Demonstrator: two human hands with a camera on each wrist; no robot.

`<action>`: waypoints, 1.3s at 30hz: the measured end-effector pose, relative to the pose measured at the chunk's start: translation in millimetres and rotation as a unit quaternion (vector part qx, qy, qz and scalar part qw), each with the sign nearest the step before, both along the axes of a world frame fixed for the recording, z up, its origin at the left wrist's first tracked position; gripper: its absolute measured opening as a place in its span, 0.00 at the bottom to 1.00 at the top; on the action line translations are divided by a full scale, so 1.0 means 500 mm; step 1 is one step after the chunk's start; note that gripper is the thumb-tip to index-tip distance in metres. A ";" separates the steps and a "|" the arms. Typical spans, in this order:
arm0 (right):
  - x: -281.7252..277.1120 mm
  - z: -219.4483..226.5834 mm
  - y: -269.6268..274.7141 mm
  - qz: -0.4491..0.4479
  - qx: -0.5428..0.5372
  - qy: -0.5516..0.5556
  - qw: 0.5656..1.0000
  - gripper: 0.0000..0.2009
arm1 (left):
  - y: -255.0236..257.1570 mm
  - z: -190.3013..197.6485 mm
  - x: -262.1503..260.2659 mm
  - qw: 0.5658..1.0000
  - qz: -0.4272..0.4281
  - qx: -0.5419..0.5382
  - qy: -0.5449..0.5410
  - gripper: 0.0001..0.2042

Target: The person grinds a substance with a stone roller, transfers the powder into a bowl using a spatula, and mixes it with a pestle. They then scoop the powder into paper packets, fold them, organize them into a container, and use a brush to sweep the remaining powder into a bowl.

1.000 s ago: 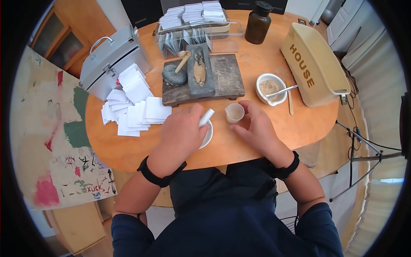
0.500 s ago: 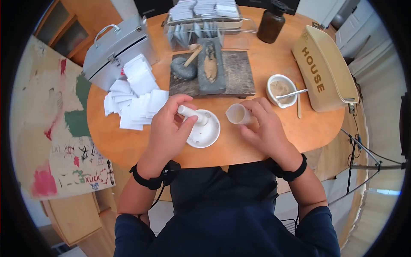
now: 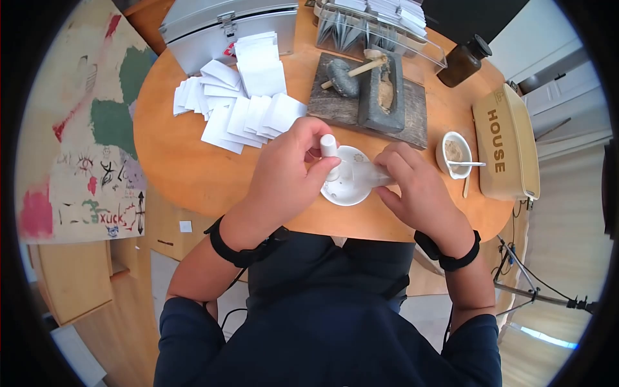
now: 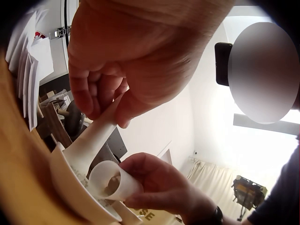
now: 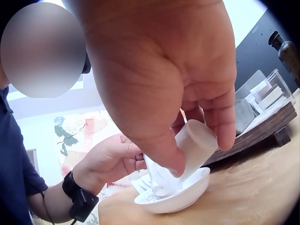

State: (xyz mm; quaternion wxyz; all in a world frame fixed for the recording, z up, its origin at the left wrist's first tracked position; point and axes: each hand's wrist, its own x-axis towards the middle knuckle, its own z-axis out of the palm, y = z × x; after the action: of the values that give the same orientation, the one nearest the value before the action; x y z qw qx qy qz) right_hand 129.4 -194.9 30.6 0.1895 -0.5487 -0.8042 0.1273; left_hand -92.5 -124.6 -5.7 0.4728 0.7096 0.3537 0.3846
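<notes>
On a rounded wooden table (image 3: 193, 184), white paper packets (image 3: 258, 119) lay in a fanned heap before a metal case (image 3: 193, 48). A painted sheet (image 3: 74, 155) showed at the room's left side, and a pale curtain (image 3: 554, 258) at its right. A dark wooden board (image 3: 414, 109) carried a grey stone trough (image 3: 398, 109) with brown powder along its hollow and, beside it, a stone wheel (image 3: 342, 79) on a wooden handle.

Near the tan HOUSE bin (image 3: 512, 145) stood a white bowl (image 3: 440, 155) of light brown powder, a white spoon (image 3: 475, 164) resting in it.

Close to the person, a shallow white dish (image 3: 346, 198) sat on the table. The left hand (image 3: 284, 174) pinched a white pestle (image 4: 96, 140) between thumb and fingers, its lower end in the dish. The right hand's (image 3: 422, 187) thumb and fingers gripped a small translucent cup (image 4: 129, 187), tilted with its mouth over the dish; a little brown matter showed inside.
</notes>
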 end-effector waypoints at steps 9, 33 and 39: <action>-0.007 -0.009 -0.003 -0.011 0.005 0.010 1.000 0.22 | 0.001 -0.013 -0.003 0.998 -0.001 0.069 -0.003 0.16; 0.071 -0.113 -0.046 -0.170 -0.005 0.204 0.964 0.22 | -0.005 -0.008 0.028 0.998 0.004 0.054 -0.032 0.16; 0.079 -0.133 -0.052 -0.196 0.003 0.236 0.952 0.21 | -0.012 0.010 0.034 0.999 -0.016 0.029 0.002 0.16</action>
State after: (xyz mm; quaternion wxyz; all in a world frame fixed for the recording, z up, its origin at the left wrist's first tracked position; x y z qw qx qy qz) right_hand 169.0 -221.0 -36.0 0.3968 -0.6494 -0.6135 0.2108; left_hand -75.5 -130.3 -0.7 0.4573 0.7291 0.3321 0.3860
